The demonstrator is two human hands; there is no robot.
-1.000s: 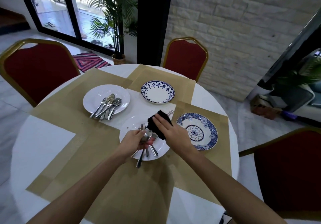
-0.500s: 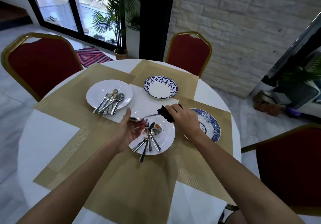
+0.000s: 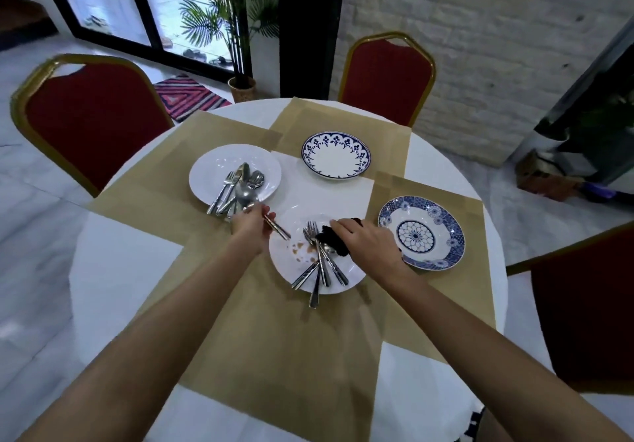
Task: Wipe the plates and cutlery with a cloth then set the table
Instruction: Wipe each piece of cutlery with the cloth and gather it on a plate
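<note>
Tabletop [image 3: 120, 270]: round, white, smooth. Tan woven placemats [image 3: 274, 338], rectangular, overlap at the corners.

Left hand [image 3: 252, 223]: fingers curled round the handle of a polished steel spoon [image 3: 245, 195]. The spoon's oval bowl is over the near edge of the far white plate [image 3: 212, 167], and its handle end juts out toward the near white plate [image 3: 283, 266].

Right hand [image 3: 363, 239]: clenched on a bunched black cloth [image 3: 331, 240], matte and soft, over the right part of the near plate.

Near plate: glossy, round, with brown smears left of centre. It holds a fanned pile of steel cutlery [image 3: 320, 265], with fork tines visible at the top and one handle overhanging the near rim.

Far plate carries a second cutlery cluster [image 3: 228, 187].

Other plates: a blue-rimmed plate [image 3: 336, 155] and a blue patterned plate [image 3: 422, 232], both bare.

Hard to tell:
- piece count in either pile
- whether the cloth touches the forks

Hidden or cut off:
- fingers hide much of the cloth
- right wrist covers the patterned plate's near-left rim
- red padded chair [image 3: 583, 304] on the right is cut off by the frame
</note>
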